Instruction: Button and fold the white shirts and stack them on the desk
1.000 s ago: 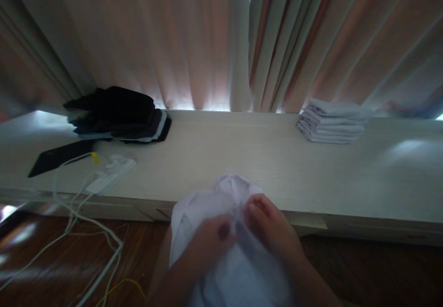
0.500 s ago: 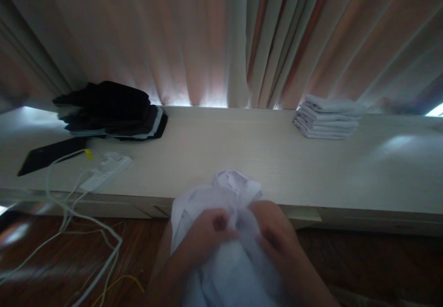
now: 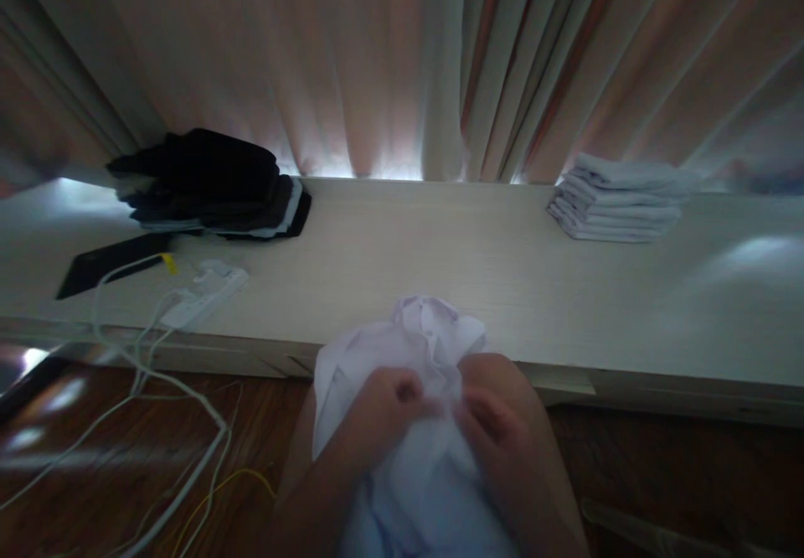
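Observation:
A white shirt (image 3: pixel 414 474) with a collar and a buttoned front lies over my lap, its collar end resting at the edge of the white counter. My left hand (image 3: pixel 394 403) pinches the shirt's front near the middle. Close beside it on the right, my right hand (image 3: pixel 493 428) is closed on the same cloth, fingertips almost meeting the left ones. Both hands are somewhat blurred, and the exact bit of cloth between the fingers is hard to make out.
On the white counter (image 3: pixel 402 248) stand a stack of dark folded clothes (image 3: pixel 207 181) at left and a stack of white folded clothes (image 3: pixel 619 202) at right. A black tablet-like object (image 3: pixel 113 263) and a power strip (image 3: pixel 204 294) with trailing white cables (image 3: pixel 217 420) lie at left. Curtains (image 3: pixel 352 64) hang behind.
The view has shifted slightly, so the counter and stacks sit a little higher and further right. My hands have come closer together over the shirt's front.

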Demonstrator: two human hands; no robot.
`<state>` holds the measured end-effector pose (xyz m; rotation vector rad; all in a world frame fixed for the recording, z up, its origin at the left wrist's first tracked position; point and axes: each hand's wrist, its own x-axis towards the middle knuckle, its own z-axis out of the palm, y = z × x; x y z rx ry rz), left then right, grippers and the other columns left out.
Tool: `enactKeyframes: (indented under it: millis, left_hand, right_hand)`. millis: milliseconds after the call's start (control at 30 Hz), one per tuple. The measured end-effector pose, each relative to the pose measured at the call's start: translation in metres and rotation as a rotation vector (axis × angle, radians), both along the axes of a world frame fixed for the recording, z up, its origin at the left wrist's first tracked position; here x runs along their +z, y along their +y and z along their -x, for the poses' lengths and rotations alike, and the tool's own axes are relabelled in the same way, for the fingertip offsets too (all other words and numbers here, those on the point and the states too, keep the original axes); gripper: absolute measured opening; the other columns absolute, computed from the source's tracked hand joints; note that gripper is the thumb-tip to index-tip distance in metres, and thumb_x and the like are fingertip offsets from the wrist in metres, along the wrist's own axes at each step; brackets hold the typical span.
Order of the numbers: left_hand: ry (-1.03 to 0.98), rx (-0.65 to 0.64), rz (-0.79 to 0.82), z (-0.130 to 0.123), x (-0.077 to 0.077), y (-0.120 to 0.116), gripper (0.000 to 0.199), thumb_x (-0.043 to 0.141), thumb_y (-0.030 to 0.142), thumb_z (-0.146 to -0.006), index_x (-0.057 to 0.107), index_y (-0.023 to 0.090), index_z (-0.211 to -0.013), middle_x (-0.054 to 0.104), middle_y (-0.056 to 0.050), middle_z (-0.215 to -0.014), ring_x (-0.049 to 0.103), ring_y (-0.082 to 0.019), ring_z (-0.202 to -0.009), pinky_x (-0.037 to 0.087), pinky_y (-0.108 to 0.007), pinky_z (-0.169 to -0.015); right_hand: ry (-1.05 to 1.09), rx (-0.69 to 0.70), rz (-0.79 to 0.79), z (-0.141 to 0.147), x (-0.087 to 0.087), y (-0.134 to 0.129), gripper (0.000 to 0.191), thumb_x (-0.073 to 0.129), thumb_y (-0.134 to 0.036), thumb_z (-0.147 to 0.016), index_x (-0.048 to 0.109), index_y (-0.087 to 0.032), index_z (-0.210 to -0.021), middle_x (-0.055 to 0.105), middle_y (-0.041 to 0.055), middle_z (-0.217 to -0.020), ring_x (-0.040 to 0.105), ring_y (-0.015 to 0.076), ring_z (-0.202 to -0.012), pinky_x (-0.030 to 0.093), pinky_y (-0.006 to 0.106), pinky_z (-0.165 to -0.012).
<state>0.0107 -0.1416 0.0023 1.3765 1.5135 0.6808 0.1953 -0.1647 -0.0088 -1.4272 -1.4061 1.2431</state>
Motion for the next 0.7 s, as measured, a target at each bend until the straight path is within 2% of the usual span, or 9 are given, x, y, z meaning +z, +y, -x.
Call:
enactKeyframes:
  millis: [100, 200, 333, 433, 700]
  left_hand:
    - [-0.015, 0.0, 0.03, 0.002, 0.003, -0.001, 0.034, 0.078, 0.041, -0.066, 0.055, 0.017, -0.057, 0.048, 0.005, -0.054, 0.04, -0.01, -0.054, 0.026, -0.024, -0.051]
    - [-0.083, -0.009, 0.081, 0.008, 0.008, -0.003, 0.028, 0.079, 0.036, -0.065, 0.059, 0.016, -0.06, 0.052, 0.005, -0.055, 0.044, -0.01, -0.054, 0.028, -0.023, -0.05]
    - [-0.211, -0.104, 0.103, 0.019, 0.01, -0.005, 0.017, 0.071, 0.033, -0.074, 0.066, 0.017, -0.071, 0.062, 0.001, -0.063, 0.053, -0.012, -0.058, 0.036, -0.023, -0.053]
    - [-0.253, -0.133, 0.123, 0.024, 0.01, -0.006, 0.017, 0.065, 0.032, -0.08, 0.067, 0.017, -0.073, 0.063, 0.001, -0.062, 0.054, -0.012, -0.056, 0.039, -0.023, -0.054]
    - [-0.185, -0.167, 0.001, 0.02, 0.008, -0.006, 0.017, 0.063, 0.028, -0.083, 0.066, 0.016, -0.071, 0.057, 0.003, -0.06, 0.048, -0.009, -0.055, 0.037, -0.022, -0.055]
  right_hand:
    - [-0.135, -0.006, -0.088, 0.0, -0.012, -0.001, 0.027, 0.065, -0.042, -0.08, 0.077, -0.021, -0.093, 0.077, 0.0083, -0.09, 0.072, 0.0266, -0.083, 0.058, 0.039, -0.079]
    - [-0.212, 0.029, -0.147, 0.002, -0.01, -0.001, 0.024, 0.065, -0.039, -0.079, 0.078, -0.024, -0.092, 0.078, 0.0068, -0.087, 0.072, 0.0262, -0.079, 0.059, 0.04, -0.078]
    - [-0.269, 0.048, -0.142, 0.004, -0.006, 0.0, 0.021, 0.064, -0.036, -0.08, 0.078, -0.026, -0.093, 0.078, 0.005, -0.087, 0.072, 0.0251, -0.078, 0.058, 0.04, -0.079]
    - [-0.283, 0.048, -0.186, 0.003, -0.007, 0.0, 0.02, 0.065, -0.034, -0.08, 0.078, -0.025, -0.091, 0.078, 0.0053, -0.09, 0.072, 0.0253, -0.083, 0.057, 0.041, -0.083]
    - [-0.229, 0.104, -0.295, 0.004, -0.014, 0.005, 0.013, 0.064, -0.026, -0.082, 0.075, -0.023, -0.089, 0.077, 0.0048, -0.092, 0.072, 0.0213, -0.087, 0.057, 0.035, -0.083]
